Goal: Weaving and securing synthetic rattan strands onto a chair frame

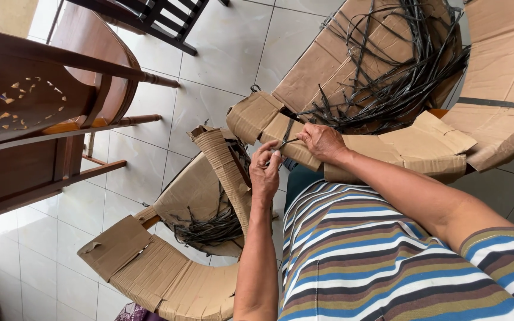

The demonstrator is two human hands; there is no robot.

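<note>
What we can't make out

The strip (287, 138) pinched between our left hand (265, 169) and right hand (322, 141) is too thin to follow past the fingers. The 2 boxes (388, 65) and (168, 279) run off the top and bottom edges. The chair (37, 119) is cut at the left. Cardboard flaps hide part of each strand pile (388, 89).
</note>
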